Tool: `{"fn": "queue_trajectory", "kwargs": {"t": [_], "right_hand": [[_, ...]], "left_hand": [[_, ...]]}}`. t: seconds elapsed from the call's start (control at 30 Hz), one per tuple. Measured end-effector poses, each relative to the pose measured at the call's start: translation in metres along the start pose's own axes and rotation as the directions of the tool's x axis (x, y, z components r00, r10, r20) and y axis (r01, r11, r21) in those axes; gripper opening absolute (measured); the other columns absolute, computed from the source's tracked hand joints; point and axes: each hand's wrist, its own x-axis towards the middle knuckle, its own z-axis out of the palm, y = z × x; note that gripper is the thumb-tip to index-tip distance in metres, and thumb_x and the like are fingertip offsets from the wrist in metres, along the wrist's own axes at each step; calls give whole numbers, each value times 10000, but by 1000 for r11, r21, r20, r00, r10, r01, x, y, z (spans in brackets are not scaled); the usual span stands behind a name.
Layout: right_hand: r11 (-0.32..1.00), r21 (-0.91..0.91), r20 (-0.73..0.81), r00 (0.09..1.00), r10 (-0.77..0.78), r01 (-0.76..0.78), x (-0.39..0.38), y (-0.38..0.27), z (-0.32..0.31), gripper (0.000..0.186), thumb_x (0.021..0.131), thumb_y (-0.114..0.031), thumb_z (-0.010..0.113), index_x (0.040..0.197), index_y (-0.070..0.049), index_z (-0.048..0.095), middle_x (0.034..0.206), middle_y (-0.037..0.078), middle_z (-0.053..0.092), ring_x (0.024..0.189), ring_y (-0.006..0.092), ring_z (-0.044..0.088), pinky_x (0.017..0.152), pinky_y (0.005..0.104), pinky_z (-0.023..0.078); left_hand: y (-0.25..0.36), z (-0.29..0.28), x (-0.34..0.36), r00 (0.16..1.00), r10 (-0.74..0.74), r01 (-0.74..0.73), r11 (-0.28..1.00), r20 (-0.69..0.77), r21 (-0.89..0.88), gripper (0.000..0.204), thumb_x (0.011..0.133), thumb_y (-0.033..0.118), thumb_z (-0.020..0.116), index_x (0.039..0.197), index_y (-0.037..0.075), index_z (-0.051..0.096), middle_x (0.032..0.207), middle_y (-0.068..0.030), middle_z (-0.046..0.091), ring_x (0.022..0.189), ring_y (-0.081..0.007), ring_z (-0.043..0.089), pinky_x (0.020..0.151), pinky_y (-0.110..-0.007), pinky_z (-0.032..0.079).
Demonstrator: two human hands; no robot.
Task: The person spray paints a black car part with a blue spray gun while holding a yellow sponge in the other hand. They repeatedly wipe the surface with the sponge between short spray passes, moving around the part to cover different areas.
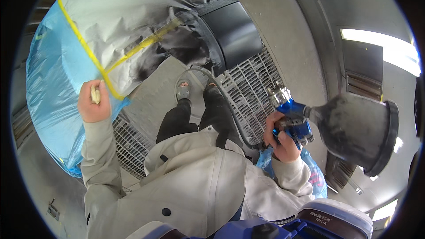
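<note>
My right hand [285, 144] is wrapped round the handle of a blue and chrome spray gun [290, 114]. A smoky grey paint cup [349, 126] with a black lid juts out from the gun to the right. In my left hand [94, 108], closed, is a small cream-coloured wad of cloth [94, 94]. That hand is beside the blue plastic sheet [57, 84]. Ahead of me, a glossy black panel [234, 33] shows at the edge of the masking, apart from both hands.
Silvery masking film [119, 4], smudged black, joins the blue sheet along yellow tape [82, 40]. A dark hose [230, 110] loops past my feet to the gun. Metal floor grating [254, 82] lies below. A bluish plastic bag [313, 172] is near my right forearm.
</note>
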Motion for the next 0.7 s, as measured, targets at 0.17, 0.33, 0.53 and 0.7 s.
{"fn": "queue_trajectory", "kwargs": {"t": [0.17, 0.33, 0.53, 0.7], "right_hand": [[986, 41, 126, 980, 157, -163, 16, -6, -35, 633, 876, -381, 838, 1326, -6, 599, 1064, 53, 654, 847, 128, 617, 738, 267, 473], [923, 180, 87, 940, 331, -341, 31, 0, -59, 651, 893, -407, 810, 1338, 3, 571, 1124, 91, 605, 1034, 184, 566, 903, 336, 456], [933, -113, 5, 939, 343, -340, 62, -3, -75, 641, 841, -561, 827, 1134, -37, 601, 715, 16, 546, 624, 114, 477, 587, 276, 354], [904, 138, 120, 913, 390, -405, 82, -8, -105, 683, 856, -298, 855, 1387, -19, 530, 1204, 109, 586, 1084, 214, 558, 972, 379, 448]], "left_hand": [[6, -1, 0, 1000, 16, -17, 997, 19, 76, 43, 946, -7, 688, 982, 14, 676, 829, -112, 614, 707, -231, 590, 685, -331, 490], [6, 3, -4, 1000, 18, -17, 991, -4, 134, 72, 981, 1, 669, 1050, 0, 688, 846, -78, 615, 719, -183, 559, 690, -305, 481], [1, 2, -9, 997, -79, 82, 983, -27, 164, 177, 974, -18, 657, 1143, -4, 706, 839, -45, 613, 705, -128, 533, 667, -274, 462], [1, 4, -10, 998, -57, 65, 969, -40, 237, 211, 969, -26, 645, 1171, -7, 705, 831, -43, 602, 707, -125, 519, 669, -267, 455]]}}
